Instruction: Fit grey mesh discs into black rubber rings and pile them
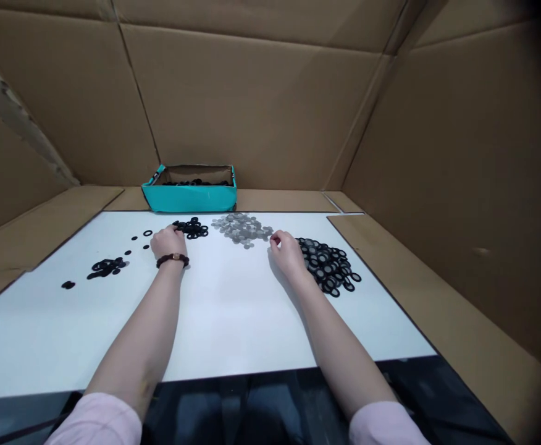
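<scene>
My left hand (170,242) is at the left edge of a small pile of black rings (196,228), its fingers curled in. The back of the hand hides the fingertips and anything in them. Closed in a pinch, my right hand (287,252) is between a heap of thin grey translucent discs (243,230) and a larger heap of black rings with grey centres (328,266). What the right fingertips hold, if anything, is too small to make out.
A turquoise box (189,199) with black pieces inside stands behind the white board (224,321). Left of my left hand lie a cluster of small black pieces (106,267), a lone black ring (147,233) and several scattered bits. Cardboard walls (252,105) surround the board.
</scene>
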A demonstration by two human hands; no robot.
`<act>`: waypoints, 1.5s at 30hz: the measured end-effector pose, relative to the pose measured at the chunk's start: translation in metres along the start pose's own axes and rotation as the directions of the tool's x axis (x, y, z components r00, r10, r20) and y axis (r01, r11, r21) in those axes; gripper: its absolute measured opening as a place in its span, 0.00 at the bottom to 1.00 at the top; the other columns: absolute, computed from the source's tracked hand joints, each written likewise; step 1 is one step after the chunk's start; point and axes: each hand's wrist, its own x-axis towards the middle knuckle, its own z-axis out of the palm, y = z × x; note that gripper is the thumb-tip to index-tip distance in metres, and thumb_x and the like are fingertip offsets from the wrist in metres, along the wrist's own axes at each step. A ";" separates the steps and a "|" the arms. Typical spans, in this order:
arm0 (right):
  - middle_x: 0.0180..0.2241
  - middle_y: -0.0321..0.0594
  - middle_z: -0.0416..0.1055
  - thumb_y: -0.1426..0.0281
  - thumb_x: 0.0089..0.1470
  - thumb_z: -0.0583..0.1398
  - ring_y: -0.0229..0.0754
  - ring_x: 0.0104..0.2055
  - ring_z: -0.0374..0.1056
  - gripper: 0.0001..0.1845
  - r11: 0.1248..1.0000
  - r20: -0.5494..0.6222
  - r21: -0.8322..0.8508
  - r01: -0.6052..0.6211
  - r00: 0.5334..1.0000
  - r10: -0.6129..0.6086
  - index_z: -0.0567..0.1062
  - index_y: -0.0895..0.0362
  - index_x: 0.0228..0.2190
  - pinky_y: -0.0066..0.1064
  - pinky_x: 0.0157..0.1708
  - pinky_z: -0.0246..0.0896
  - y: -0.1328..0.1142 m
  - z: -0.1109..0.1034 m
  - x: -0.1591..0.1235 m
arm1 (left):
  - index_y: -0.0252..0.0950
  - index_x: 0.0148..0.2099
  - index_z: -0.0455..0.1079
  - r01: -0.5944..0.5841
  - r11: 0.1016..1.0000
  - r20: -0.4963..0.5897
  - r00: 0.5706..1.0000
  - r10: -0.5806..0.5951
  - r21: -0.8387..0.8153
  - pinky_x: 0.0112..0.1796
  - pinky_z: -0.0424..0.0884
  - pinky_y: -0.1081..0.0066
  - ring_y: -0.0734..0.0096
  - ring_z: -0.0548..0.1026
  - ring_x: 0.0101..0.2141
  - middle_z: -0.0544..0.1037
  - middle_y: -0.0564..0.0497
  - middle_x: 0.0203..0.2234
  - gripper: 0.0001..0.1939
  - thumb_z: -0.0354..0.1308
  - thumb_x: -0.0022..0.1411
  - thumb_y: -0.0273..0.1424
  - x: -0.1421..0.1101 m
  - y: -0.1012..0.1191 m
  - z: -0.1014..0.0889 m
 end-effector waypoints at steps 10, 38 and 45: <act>0.31 0.44 0.70 0.75 0.51 0.51 0.43 0.35 0.64 0.08 1.000 0.037 0.003 -0.029 0.999 0.029 0.70 0.58 0.28 0.34 0.40 0.57 0.000 0.002 0.000 | 0.29 0.41 0.73 0.084 0.996 0.048 0.995 -0.086 0.043 0.35 0.68 0.59 0.49 0.74 0.40 0.77 0.32 0.36 0.14 0.47 0.58 0.25 0.001 0.009 -0.011; 0.18 0.31 0.54 0.68 0.44 0.50 0.36 0.24 0.53 0.06 0.847 -0.003 0.515 -0.135 0.987 0.160 0.59 0.54 0.18 0.27 0.26 0.52 -0.017 0.024 0.001 | 0.33 0.39 0.73 -0.422 0.871 0.146 0.873 0.465 -0.252 0.44 0.66 0.60 0.54 0.70 0.43 0.75 0.38 0.38 0.12 0.49 0.59 0.30 -0.060 0.078 0.021; 0.17 0.31 0.53 0.68 0.45 0.49 0.36 0.24 0.51 0.08 0.866 -0.001 0.477 -0.150 0.985 0.171 0.57 0.54 0.18 0.27 0.25 0.50 -0.016 0.023 0.001 | 0.34 0.38 0.74 -0.481 0.864 0.193 0.843 0.502 -0.145 0.42 0.66 0.62 0.55 0.70 0.44 0.74 0.39 0.39 0.15 0.45 0.61 0.26 -0.054 0.078 0.028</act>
